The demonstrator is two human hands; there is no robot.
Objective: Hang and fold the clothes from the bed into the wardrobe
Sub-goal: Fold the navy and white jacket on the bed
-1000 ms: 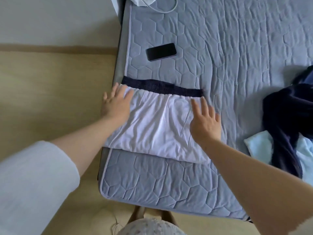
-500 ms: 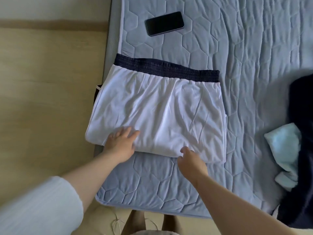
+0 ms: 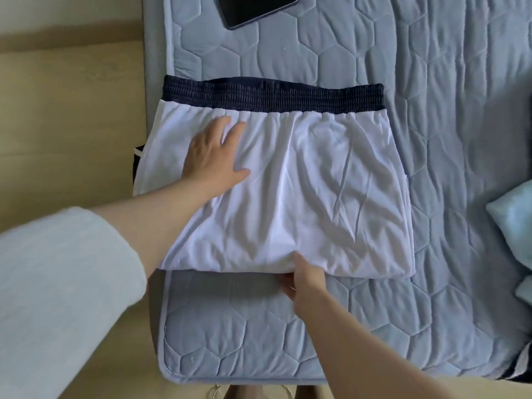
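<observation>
White shorts (image 3: 302, 197), dark waistband (image 3: 273, 97) at 12 o'clock, lie folded at the 9 o'clock edge of the bed (image 3: 431, 139). Soft, light and limp, they likely lift best from the 6 o'clock fold. The left hand (image 3: 210, 159) lies flat on them, grip open and empty; the right hand (image 3: 305, 283) pinches that fold.

Grey quilted bed (image 3: 431, 139), white garment (image 3: 316, 197) near its corner, black phone (image 3: 256, 8) beyond, pale blue cloth (image 3: 515, 220) at right

We are in a home bedroom: a bed (image 3: 431, 139) with a quilted grey cover fills the frame, a phone (image 3: 256, 8) at top, wooden floor (image 3: 66, 110) at left.
</observation>
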